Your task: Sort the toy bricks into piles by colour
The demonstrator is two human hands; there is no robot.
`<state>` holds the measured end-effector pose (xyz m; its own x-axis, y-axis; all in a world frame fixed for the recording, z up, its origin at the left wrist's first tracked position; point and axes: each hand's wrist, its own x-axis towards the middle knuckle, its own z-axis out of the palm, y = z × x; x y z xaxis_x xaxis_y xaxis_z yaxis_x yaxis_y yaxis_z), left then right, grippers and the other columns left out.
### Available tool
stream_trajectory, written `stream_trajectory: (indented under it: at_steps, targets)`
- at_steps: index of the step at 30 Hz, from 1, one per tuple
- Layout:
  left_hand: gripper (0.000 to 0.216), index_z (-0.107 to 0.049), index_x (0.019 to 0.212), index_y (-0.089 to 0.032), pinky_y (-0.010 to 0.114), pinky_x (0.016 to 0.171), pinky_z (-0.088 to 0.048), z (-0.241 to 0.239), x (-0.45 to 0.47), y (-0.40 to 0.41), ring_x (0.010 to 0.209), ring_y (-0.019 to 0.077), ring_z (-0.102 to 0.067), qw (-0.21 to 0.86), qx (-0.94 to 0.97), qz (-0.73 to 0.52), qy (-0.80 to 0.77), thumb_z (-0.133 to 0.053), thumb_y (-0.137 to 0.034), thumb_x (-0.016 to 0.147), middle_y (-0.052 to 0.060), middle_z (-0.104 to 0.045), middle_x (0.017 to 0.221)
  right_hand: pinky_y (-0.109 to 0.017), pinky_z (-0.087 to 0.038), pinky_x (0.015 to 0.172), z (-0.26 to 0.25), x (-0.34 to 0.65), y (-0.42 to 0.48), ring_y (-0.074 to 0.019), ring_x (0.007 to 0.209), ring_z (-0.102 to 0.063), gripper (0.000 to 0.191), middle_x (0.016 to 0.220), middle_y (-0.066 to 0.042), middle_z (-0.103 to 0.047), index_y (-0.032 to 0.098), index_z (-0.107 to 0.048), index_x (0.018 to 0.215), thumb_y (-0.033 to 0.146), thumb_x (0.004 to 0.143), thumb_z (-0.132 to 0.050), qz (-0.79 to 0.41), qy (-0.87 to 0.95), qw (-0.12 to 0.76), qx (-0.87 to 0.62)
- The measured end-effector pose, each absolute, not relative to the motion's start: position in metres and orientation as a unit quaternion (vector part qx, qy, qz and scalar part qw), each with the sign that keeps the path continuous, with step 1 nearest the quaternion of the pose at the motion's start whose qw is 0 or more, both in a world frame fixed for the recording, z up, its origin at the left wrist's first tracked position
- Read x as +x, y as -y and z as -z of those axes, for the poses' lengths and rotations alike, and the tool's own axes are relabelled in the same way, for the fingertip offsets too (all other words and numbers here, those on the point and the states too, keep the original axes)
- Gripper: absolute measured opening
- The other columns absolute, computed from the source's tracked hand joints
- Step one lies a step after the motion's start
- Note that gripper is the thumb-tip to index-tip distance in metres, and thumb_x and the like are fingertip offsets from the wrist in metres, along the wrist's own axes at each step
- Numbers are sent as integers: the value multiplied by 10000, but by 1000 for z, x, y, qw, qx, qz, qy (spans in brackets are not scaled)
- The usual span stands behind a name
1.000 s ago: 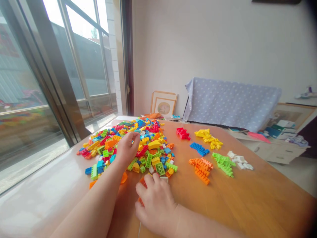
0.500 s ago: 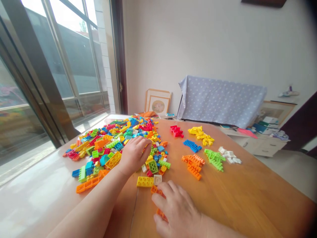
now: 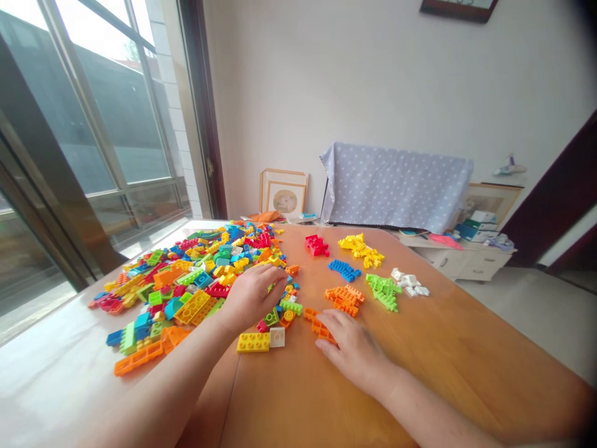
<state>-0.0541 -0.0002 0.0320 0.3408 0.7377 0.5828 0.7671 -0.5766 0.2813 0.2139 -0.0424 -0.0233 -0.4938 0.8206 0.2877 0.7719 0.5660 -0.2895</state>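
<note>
**Two hands at the worktop, the right one on an orange brick**

The worktop (image 3: 448,373) has its right edge slanting from the far corner toward the near right, with a broad stretch of wood between that edge and the right forearm. At left, the mixed brick pile (image 3: 163,277) spreads close to the far edge. A narrower strip of wood runs between the pile and the red group (image 3: 317,246), the blue group (image 3: 344,270) and the orange group (image 3: 344,298).

The right hand (image 3: 354,351) has its grip parted about as wide as the orange brick (image 3: 317,325), thumb nearer, fingers farther, pinching it just in front of the orange group. The left hand (image 3: 255,295) hangs over the pile's near right side, fingers curled; a green speck shows by its fingertips, but I cannot tell whether it is pinched. Nearer lie a yellow brick (image 3: 253,342) and, touching it, a white brick (image 3: 277,337).
</note>
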Motion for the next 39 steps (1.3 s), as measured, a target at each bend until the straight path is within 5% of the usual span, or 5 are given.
stream_trajectory:
  at_steps: [4, 10, 27, 33, 39]
  targets:
    - [208, -706, 1055, -272, 316, 733, -480, -42, -41, 3, 883, 236, -681, -17, -847, 230, 480, -534, -295, 940, 65, -729, 959, -367, -490, 892, 28, 224, 40, -252, 1073, -615, 277, 1107, -58, -659, 258, -663, 1156, 329, 893, -714, -28, 842, 207, -497]
    - [365, -670, 1174, -254, 417, 907, -465, -37, -3, 11, 1118, 312, -632, -12, -870, 97, 483, -590, -180, 826, 106, -726, 1128, -356, -473, 822, 36, 231, 44, -252, 1000, -624, 232, 1024, -52, -655, 239, -631, 1006, 374, 852, -740, -20, 824, 209, -527]
    - [237, -692, 1038, -232, 387, 837, -435, 7, 31, -2, 926, 259, -648, -7, -875, 119, 469, -488, -189, 925, 91, -672, 963, -325, -446, 785, 45, 236, 33, -216, 890, -638, 141, 921, -50, -681, 214, -617, 958, 246, 1001, -486, -100, 800, 303, -509]
    - [212, -692, 1012, -220, 313, 769, -470, 2, 27, -7, 884, 223, -653, -152, -831, 263, 465, -492, -266, 956, 86, -688, 963, -296, -448, 676, 39, 238, 32, -190, 776, -619, 252, 867, -33, -668, 220, -597, 962, 448, 1012, -503, -318, 661, 455, -505]
    - [237, -675, 857, -214, 263, 632, -445, -9, 33, 3, 695, 160, -586, -475, -668, 393, 417, -630, -442, 899, 26, -672, 787, -239, -361, 561, 28, 239, 29, -146, 723, -595, 304, 877, -32, -669, 208, -590, 1045, 499, 959, -608, -537, 452, 558, -442]
